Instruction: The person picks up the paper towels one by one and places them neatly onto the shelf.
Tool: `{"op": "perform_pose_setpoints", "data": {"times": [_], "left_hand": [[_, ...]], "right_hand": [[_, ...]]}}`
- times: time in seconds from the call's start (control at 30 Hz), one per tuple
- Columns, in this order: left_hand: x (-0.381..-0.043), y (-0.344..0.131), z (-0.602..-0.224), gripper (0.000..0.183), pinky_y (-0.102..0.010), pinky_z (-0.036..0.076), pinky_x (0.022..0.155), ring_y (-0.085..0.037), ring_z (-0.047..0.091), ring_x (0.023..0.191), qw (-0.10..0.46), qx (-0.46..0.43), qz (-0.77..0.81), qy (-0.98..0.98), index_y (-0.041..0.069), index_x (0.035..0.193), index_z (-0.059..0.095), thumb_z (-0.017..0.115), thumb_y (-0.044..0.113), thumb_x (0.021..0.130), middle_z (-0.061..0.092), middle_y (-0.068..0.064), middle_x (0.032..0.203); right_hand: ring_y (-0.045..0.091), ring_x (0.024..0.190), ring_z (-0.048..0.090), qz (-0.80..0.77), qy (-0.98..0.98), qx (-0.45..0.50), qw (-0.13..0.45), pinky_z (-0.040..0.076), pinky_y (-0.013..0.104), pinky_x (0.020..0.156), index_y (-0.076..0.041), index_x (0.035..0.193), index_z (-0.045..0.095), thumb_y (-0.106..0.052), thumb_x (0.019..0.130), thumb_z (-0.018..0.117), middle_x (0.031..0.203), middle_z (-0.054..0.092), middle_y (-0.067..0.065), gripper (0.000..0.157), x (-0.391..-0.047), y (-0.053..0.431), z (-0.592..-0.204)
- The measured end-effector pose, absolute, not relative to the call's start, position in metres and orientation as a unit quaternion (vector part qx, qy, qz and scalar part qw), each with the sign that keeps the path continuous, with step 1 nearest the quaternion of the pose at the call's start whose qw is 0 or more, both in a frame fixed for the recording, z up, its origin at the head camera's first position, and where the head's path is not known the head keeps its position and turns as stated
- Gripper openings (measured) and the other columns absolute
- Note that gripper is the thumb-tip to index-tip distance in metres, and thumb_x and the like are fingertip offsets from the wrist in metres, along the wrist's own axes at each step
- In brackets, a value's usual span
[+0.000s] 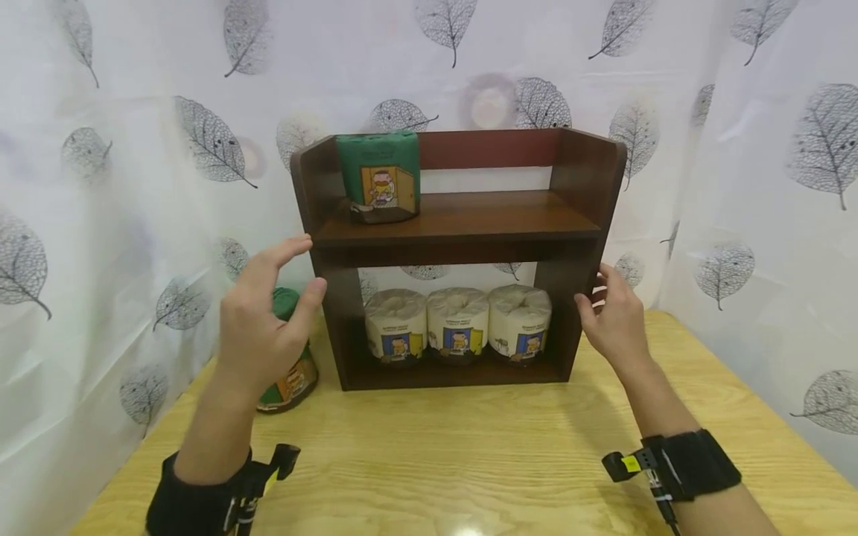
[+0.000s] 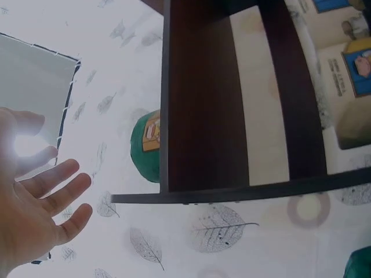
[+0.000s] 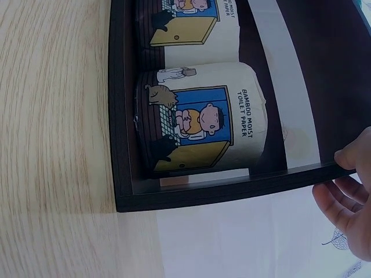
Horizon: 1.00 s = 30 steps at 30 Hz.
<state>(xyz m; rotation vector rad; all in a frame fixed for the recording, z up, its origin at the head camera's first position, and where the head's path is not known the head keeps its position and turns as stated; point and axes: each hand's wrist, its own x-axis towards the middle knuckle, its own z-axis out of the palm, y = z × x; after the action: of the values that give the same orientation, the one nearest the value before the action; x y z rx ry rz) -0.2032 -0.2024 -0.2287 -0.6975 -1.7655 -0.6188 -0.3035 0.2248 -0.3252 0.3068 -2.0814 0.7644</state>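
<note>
A dark brown two-tier wooden shelf (image 1: 462, 223) stands on the table. My right hand (image 1: 613, 316) holds the edge of its right side panel, thumb at the front and fingers on the outer face; the right wrist view shows this grip. My left hand (image 1: 261, 320) is spread beside the left panel, apart from it in the left wrist view. A green-wrapped toilet roll (image 1: 380, 179) sits at the left of the upper tier. Three white-wrapped toilet rolls (image 1: 395, 327) line the lower tier. Another green roll (image 1: 295, 380) on the table is partly hidden behind my left hand.
The light wood table (image 1: 442, 461) extends in front of the shelf and to both sides. A white curtain (image 1: 737, 164) with grey leaf prints surrounds the back and sides. Each wrist wears a black strap (image 1: 697, 465) with a small camera.
</note>
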Motion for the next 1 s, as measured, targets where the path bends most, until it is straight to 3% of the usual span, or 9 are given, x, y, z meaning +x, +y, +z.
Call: {"op": "perform_pose_setpoints", "data": {"times": [0.37, 0.53, 0.67, 0.77, 0.9, 1.0], "left_hand": [[-0.199, -0.206, -0.224, 0.042, -0.041, 0.041, 0.094, -0.020, 0.050, 0.114, 0.538, -0.305, -0.245, -0.747, 0.003, 0.123, 0.054, 0.057, 0.024, 0.086, 0.059, -0.009, 0.121], [-0.200, -0.211, -0.226, 0.041, -0.043, 0.041, 0.094, -0.021, 0.051, 0.113, 0.507, -0.305, -0.235, -0.771, 0.005, 0.121, 0.056, 0.060, 0.021, 0.084, 0.059, -0.009, 0.120], [-0.202, -0.218, -0.227, 0.042, -0.046, 0.040, 0.095, -0.023, 0.050, 0.115, 0.471, -0.286, -0.226, -0.803, 0.006, 0.122, 0.055, 0.063, 0.021, 0.083, 0.059, -0.010, 0.120], [-0.204, -0.223, -0.228, 0.043, -0.048, 0.039, 0.095, -0.026, 0.048, 0.116, 0.454, -0.262, -0.219, -0.823, 0.006, 0.123, 0.054, 0.062, 0.022, 0.084, 0.058, -0.011, 0.121], [-0.208, -0.231, -0.230, 0.042, -0.050, 0.039, 0.094, -0.029, 0.049, 0.115, 0.436, -0.233, -0.215, -0.842, 0.006, 0.123, 0.054, 0.062, 0.023, 0.086, 0.058, -0.012, 0.121], [-0.211, -0.236, -0.232, 0.039, -0.051, 0.039, 0.093, -0.030, 0.049, 0.114, 0.416, -0.215, -0.213, -0.857, 0.006, 0.121, 0.055, 0.060, 0.025, 0.088, 0.057, -0.013, 0.121]], "right_hand": [[0.026, 0.075, 0.060, 0.306, -0.841, 0.122, 0.429, 0.052, 0.040, 0.059, 0.001, 0.123, 0.046, -0.005, 0.079, 0.063, 0.099, 0.058, 0.019, 0.048, -0.304, 0.224, -0.321], [0.027, 0.075, 0.060, 0.311, -0.843, 0.116, 0.423, 0.052, 0.040, 0.059, 0.001, 0.123, 0.046, -0.004, 0.079, 0.064, 0.099, 0.057, 0.019, 0.048, -0.302, 0.224, -0.322], [0.026, 0.075, 0.060, 0.311, -0.846, 0.113, 0.417, 0.051, 0.024, 0.059, 0.000, 0.123, 0.046, -0.005, 0.079, 0.064, 0.099, 0.057, 0.018, 0.048, -0.301, 0.225, -0.322], [0.026, 0.076, 0.060, 0.311, -0.847, 0.112, 0.417, 0.050, 0.022, 0.059, 0.000, 0.123, 0.046, -0.006, 0.079, 0.064, 0.100, 0.057, 0.018, 0.048, -0.301, 0.225, -0.322], [0.027, 0.076, 0.060, 0.312, -0.845, 0.115, 0.418, 0.053, 0.038, 0.060, 0.000, 0.123, 0.045, -0.005, 0.079, 0.064, 0.100, 0.057, 0.019, 0.048, -0.302, 0.225, -0.322], [0.027, 0.077, 0.060, 0.313, -0.845, 0.115, 0.419, 0.052, 0.042, 0.061, 0.001, 0.124, 0.045, -0.005, 0.080, 0.063, 0.100, 0.057, 0.020, 0.048, -0.302, 0.225, -0.321]]}}
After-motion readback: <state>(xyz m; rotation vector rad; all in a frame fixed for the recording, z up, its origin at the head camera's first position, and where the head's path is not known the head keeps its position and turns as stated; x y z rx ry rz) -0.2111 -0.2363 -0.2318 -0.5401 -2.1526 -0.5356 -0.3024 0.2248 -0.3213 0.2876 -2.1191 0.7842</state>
